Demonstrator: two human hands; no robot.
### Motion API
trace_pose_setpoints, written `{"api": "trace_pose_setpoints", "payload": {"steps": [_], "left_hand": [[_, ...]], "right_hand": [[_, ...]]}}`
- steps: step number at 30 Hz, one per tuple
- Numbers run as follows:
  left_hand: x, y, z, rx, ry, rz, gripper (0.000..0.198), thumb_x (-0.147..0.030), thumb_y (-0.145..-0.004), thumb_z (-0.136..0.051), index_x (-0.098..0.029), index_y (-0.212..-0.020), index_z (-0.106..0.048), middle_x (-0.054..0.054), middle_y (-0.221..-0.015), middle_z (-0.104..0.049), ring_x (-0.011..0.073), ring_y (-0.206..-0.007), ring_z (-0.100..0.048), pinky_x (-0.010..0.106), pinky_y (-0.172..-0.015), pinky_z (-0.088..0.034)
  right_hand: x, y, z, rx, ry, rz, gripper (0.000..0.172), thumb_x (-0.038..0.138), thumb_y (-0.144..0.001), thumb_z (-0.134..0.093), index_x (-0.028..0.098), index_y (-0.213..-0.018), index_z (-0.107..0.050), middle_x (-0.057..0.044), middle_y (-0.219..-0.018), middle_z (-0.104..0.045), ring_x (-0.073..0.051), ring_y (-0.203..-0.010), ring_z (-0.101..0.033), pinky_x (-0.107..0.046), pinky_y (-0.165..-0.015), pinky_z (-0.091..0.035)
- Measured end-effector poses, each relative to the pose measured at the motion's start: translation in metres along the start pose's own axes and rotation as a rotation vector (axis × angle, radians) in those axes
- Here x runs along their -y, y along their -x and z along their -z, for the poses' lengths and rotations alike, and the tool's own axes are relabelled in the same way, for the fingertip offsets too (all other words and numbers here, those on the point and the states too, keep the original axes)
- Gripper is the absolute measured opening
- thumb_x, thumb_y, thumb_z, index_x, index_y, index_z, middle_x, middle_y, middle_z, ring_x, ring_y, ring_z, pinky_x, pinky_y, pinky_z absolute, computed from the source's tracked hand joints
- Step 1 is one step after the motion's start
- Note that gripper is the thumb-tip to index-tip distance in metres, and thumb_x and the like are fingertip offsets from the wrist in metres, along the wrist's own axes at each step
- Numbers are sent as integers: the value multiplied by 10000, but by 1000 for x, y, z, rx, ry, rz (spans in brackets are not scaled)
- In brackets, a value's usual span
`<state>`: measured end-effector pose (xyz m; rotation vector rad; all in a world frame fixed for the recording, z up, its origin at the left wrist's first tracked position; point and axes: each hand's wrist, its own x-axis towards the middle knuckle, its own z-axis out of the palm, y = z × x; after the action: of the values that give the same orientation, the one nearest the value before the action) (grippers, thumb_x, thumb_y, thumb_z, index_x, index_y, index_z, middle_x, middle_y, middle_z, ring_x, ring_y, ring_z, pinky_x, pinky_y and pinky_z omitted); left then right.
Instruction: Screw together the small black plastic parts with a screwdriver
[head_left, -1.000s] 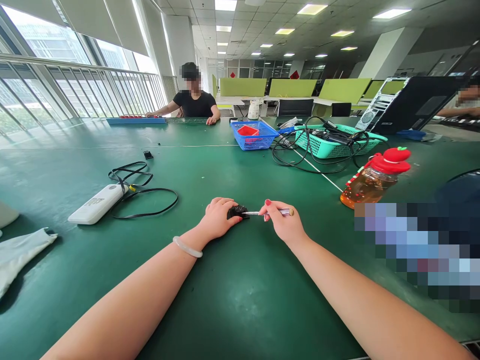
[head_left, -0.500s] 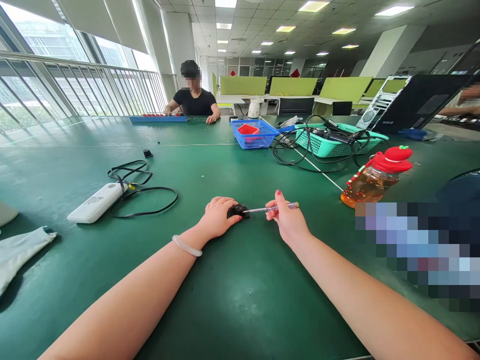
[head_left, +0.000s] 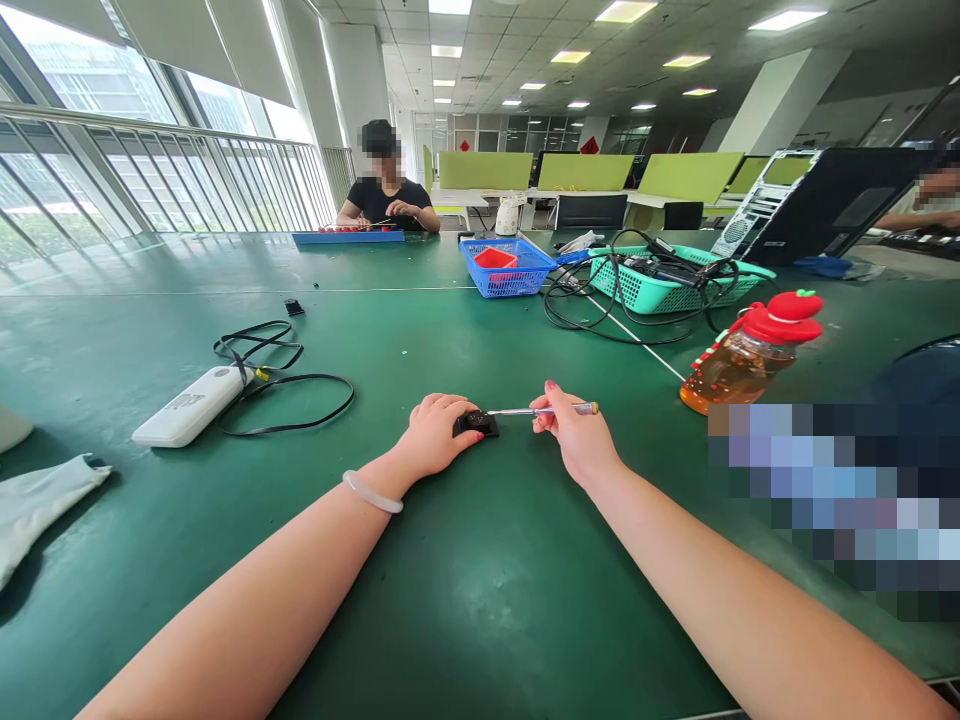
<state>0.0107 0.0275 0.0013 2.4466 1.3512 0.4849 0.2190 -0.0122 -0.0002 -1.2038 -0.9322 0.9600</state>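
My left hand (head_left: 437,436) grips a small black part (head_left: 480,422) on the green table (head_left: 465,600), with thumb and fingers on either side of it. My right hand (head_left: 579,435) holds a thin screwdriver (head_left: 517,411) by its clear handle, which pokes out past the fingers to the right. The shaft points left, and its tip is at the upper right edge of the black part; whether it touches is too small to tell. A white bracelet sits on my left wrist.
A white power bank (head_left: 193,405) with a black cable lies left, a blue basket (head_left: 510,284) and a green basket (head_left: 652,292) with cables stand ahead. A red-capped bottle (head_left: 739,370) is right. Across the table, a person sits at a blue tray (head_left: 349,238).
The screwdriver tip has shifted slightly up and left at the black part. Across the table, the blue tray has moved right and the person's hand has lifted over it.
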Motion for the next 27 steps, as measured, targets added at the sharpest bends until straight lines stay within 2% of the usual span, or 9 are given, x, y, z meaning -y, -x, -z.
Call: {"api": "trace_pose_setpoints", "payload": {"steps": [5,8,11,14,18,23,27], "left_hand": [[0,0,0,3,-5,-6,320,-406,-852,-604,-294,-1151,-617,14,-1312,-606,290,-1283,-440,498,-1091,-349],[0,0,-1,-6,-2,-9,311,-401,-850,-605,-297,-1142,-621,14,-1304,-611,289,-1277,-447,499,-1088,-354],[1,0,-1,-7,-3,-2,319,-399,-849,-608,-294,-1150,-618,15,-1307,-610,292,-1278,-444,506,-1085,-355],[1,0,-2,-11,-2,-9,319,-404,-851,-606,-297,-1152,-617,14,-1303,-612,290,-1279,-448,503,-1093,-349],[2,0,-3,-21,-10,-14,323,-414,-853,-594,-295,-1152,-622,19,-1306,-609,286,-1279,-449,496,-1105,-341],[1,1,-3,-36,-23,-10,353,-443,-848,-577,-281,-1157,-630,37,-1317,-595,291,-1289,-429,501,-1113,-336],[0,2,-2,-20,-24,-11,379,-462,-838,-581,-280,-1166,-633,46,-1330,-584,302,-1296,-416,519,-1111,-333]], "right_hand": [[8,11,-1,139,369,180,477,618,-807,-587,199,-607,-694,-5,-543,-551,-140,-547,-519,-274,-540,-404],[14,18,-2,141,432,294,452,572,-840,-561,206,-610,-692,-12,-574,-563,-150,-585,-526,-278,-563,-404],[15,19,-2,128,405,334,393,537,-839,-580,209,-656,-694,-24,-645,-608,-164,-637,-552,-287,-597,-432],[13,15,-1,148,328,319,288,502,-774,-675,217,-801,-703,-30,-770,-649,-178,-724,-592,-304,-671,-481],[8,9,-1,159,250,281,348,527,-792,-650,235,-980,-663,-21,-821,-633,-175,-771,-599,-334,-743,-505],[4,3,0,131,84,257,350,549,-786,-654,241,-901,-534,36,-670,-563,-148,-652,-556,-332,-690,-499],[6,3,1,121,89,228,343,543,-761,-694,233,-838,-570,10,-744,-601,-154,-723,-585,-336,-748,-511]]}}
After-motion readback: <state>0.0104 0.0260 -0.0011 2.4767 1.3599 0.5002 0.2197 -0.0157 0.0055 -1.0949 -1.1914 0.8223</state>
